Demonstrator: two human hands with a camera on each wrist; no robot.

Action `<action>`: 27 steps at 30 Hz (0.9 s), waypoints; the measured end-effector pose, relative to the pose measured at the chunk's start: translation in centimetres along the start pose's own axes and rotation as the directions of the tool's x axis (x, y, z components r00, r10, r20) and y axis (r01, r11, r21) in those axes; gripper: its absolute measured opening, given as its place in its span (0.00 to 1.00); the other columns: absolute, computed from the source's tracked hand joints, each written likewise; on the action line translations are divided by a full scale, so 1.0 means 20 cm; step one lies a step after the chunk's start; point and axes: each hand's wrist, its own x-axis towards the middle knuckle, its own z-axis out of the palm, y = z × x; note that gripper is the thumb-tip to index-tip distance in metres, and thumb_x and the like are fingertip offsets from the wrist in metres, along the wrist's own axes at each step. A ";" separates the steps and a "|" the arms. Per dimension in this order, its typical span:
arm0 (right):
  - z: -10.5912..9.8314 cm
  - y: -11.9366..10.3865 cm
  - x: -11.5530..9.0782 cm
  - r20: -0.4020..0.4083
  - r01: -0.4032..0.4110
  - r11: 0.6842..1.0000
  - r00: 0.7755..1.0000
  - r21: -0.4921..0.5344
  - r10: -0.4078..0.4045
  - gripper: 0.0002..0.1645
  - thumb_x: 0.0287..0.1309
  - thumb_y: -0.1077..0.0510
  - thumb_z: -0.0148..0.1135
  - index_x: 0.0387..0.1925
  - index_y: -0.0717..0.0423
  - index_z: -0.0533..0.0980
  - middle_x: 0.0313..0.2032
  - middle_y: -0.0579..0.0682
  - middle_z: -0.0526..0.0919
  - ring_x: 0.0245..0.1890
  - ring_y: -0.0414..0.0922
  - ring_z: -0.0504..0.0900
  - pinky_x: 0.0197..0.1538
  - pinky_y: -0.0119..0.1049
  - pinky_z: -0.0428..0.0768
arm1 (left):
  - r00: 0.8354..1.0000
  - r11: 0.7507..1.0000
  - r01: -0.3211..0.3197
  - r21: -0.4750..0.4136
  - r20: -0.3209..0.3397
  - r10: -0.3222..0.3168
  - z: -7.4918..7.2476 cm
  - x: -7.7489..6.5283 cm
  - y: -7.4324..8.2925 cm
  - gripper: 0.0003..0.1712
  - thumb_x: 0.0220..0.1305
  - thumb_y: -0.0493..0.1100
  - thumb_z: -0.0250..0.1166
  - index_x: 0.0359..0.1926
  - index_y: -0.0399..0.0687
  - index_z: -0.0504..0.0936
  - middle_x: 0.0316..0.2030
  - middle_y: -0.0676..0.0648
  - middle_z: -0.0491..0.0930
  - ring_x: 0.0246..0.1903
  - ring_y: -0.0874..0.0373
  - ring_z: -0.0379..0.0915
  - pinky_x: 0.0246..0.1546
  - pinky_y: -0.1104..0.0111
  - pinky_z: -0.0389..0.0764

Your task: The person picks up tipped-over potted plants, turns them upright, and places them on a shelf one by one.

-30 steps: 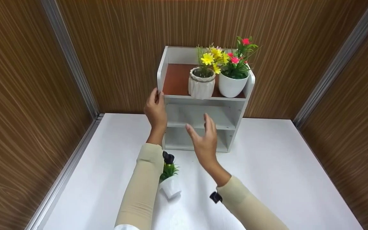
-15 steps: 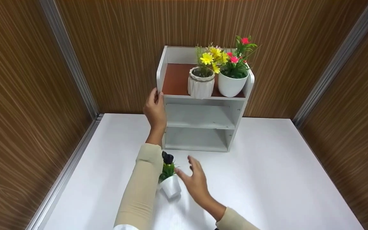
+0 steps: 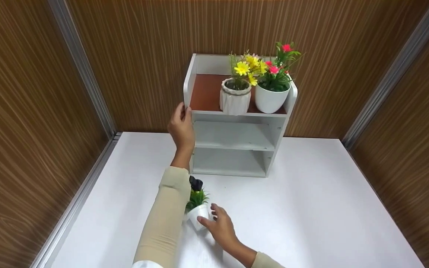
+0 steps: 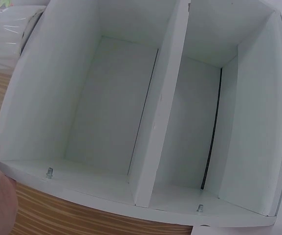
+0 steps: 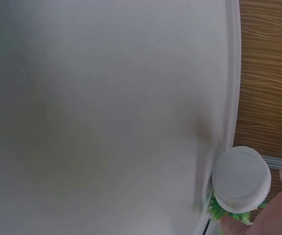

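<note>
In the head view my left hand (image 3: 181, 128) grips the left side panel of a small white shelf unit (image 3: 233, 149), thumb at its front edge. The left wrist view shows the shelf unit's bare compartments (image 4: 106, 103) close up. My right hand (image 3: 222, 227) is at a small white flowerpot (image 3: 198, 215) with a green plant, which lies tilted on the table. The thumb overlaps the pot's front and the other fingers stand at its right side, still spread apart. In the right wrist view the pot's round base (image 5: 241, 178) appears between thumb and fingers.
On the shelf unit's brown top stand a ribbed pot with yellow flowers (image 3: 235, 98) and a white pot with pink flowers (image 3: 271, 98). Wood-grain walls (image 3: 143, 67) enclose the white table (image 3: 318, 193) behind and at both sides. My left forearm partly covers the small plant.
My right hand has moved down from in front of the shelf unit to the small flowerpot on the table. The left hand has stayed on the side panel.
</note>
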 end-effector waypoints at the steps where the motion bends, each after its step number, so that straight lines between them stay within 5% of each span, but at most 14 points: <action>1: 0.00 0.00 0.00 0.006 -0.002 1.000 1.000 -0.004 0.002 0.46 0.56 0.44 0.74 0.65 0.71 0.70 0.57 0.65 0.79 0.56 0.61 0.80 0.57 0.54 0.82 | 1.000 1.000 0.002 -0.002 0.002 -0.002 0.00 0.00 0.00 0.20 0.73 0.43 0.61 0.62 0.41 0.79 0.56 0.43 0.83 0.54 0.56 0.81 0.56 0.68 0.82; 12: 0.01 0.03 0.01 0.063 0.003 1.000 0.998 0.007 -0.003 0.32 0.56 0.49 0.75 0.54 0.65 0.78 0.49 0.59 0.85 0.44 0.50 0.86 0.41 0.40 0.87 | 1.000 1.000 0.012 0.018 0.011 -0.013 0.00 0.01 0.01 0.20 0.74 0.44 0.61 0.62 0.42 0.79 0.55 0.43 0.84 0.54 0.56 0.81 0.55 0.68 0.82; 27: -0.05 0.04 0.03 0.091 -0.002 0.997 0.996 0.078 -0.005 0.33 0.61 0.57 0.70 0.60 0.74 0.72 0.56 0.69 0.80 0.51 0.59 0.84 0.48 0.44 0.87 | 1.000 1.000 0.025 0.006 0.009 -0.025 0.00 0.01 0.01 0.20 0.74 0.44 0.61 0.62 0.42 0.79 0.55 0.43 0.84 0.54 0.56 0.81 0.55 0.68 0.83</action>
